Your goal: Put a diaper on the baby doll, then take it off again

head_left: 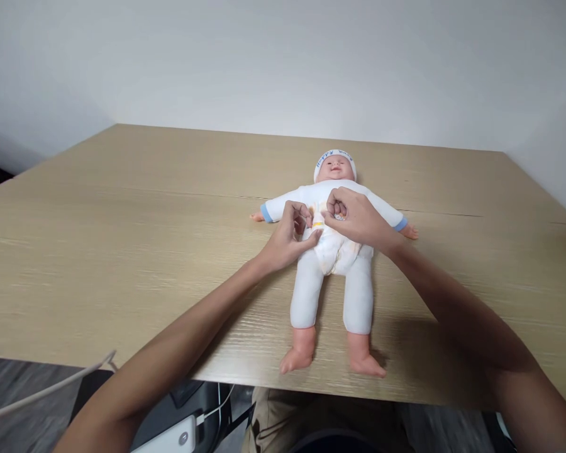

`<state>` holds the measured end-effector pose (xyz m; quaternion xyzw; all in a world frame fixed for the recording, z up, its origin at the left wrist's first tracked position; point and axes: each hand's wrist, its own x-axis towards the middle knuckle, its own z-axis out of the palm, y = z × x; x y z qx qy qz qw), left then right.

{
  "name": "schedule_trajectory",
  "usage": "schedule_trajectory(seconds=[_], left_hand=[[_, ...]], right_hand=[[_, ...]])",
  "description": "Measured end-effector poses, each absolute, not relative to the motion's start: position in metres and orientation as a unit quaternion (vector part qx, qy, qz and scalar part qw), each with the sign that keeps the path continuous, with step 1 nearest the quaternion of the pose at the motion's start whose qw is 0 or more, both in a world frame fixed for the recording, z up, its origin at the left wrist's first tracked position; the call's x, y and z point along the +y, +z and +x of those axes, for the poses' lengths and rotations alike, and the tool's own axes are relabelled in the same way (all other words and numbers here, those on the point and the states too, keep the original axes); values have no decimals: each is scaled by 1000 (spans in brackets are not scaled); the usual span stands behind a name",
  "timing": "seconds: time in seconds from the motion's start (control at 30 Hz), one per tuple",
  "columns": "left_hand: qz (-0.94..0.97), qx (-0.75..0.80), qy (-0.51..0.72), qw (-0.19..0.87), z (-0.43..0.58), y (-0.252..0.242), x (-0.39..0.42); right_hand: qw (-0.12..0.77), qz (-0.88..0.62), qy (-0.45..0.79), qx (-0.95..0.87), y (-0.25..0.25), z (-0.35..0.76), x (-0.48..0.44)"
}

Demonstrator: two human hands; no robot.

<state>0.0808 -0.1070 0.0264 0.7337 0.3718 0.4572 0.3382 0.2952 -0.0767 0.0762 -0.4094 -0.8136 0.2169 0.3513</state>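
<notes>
A baby doll (332, 194) in a white suit with blue cuffs lies on its back, arms spread, feet toward me. A white diaper (337, 250) is around its hips, with a yellow mark on the front of the waist. My left hand (295, 234) is at the left side of the diaper's waist; its fingers curl, and the thumb rests apart from them on the diaper. Pinched at the front of the waistband, the thumb and fingers of my right hand (351, 217) hold the diaper; the exact edge between them is hidden.
The doll lies on a wooden table (122, 264) with a seam across it, near the front edge. A pale wall (283, 69) stands behind. Below the front edge are a white power bank (170, 438) with a cable and, at left, a thicker white cable (47, 394).
</notes>
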Motion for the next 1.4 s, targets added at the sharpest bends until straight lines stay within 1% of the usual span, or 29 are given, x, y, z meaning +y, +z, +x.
schedule_trajectory(seconds=[0.1, 0.17, 0.23, 0.27, 0.33, 0.4, 0.43, 0.5, 0.6, 0.73, 0.87, 0.97, 1.07, 1.13, 1.23, 1.33, 1.4], left_hand=[[723, 420, 468, 287, 81, 39, -125], [735, 423, 463, 258, 78, 47, -144], [781, 386, 412, 268, 72, 53, -164], [811, 359, 367, 279, 69, 54, -174], [865, 314, 268, 284, 63, 54, -189], [894, 307, 200, 256, 59, 50, -197], [898, 320, 186, 238, 59, 48, -198], [887, 364, 189, 212, 61, 45, -197], [849, 437, 221, 199, 70, 40, -191], [814, 504, 239, 160, 85, 34, -184], [814, 504, 242, 159, 90, 30, -182], [823, 478, 256, 171, 89, 30, -182], [828, 441, 296, 180, 89, 31, -181], [826, 423, 320, 188, 89, 31, -180], [826, 416, 319, 205, 88, 29, -177], [807, 441, 317, 233, 88, 28, -175], [789, 460, 322, 251, 87, 28, -175]], right_hand=[[379, -403, 140, -821, 80, 294, -93], [397, -389, 82, -827, 83, 296, -118], [393, -360, 82, -842, 82, 303, -153], [376, -342, 107, -855, 80, 308, -170], [306, -302, 159, -889, 71, 319, -200], [233, -281, 177, -914, 60, 332, -218], [212, -287, 176, -917, 53, 338, -221], [213, -333, 177, -901, 42, 347, -220], [264, -437, 166, -844, 31, 349, -210], [266, -526, 90, -803, 22, 332, -205], [278, -522, 67, -804, 16, 319, -207], [309, -502, 82, -804, 14, 318, -208], [331, -487, 100, -802, 12, 319, -209], [334, -482, 108, -803, 12, 319, -210], [322, -485, 121, -804, 14, 319, -211], [306, -498, 142, -799, 16, 318, -208], [313, -510, 163, -784, 17, 318, -205]])
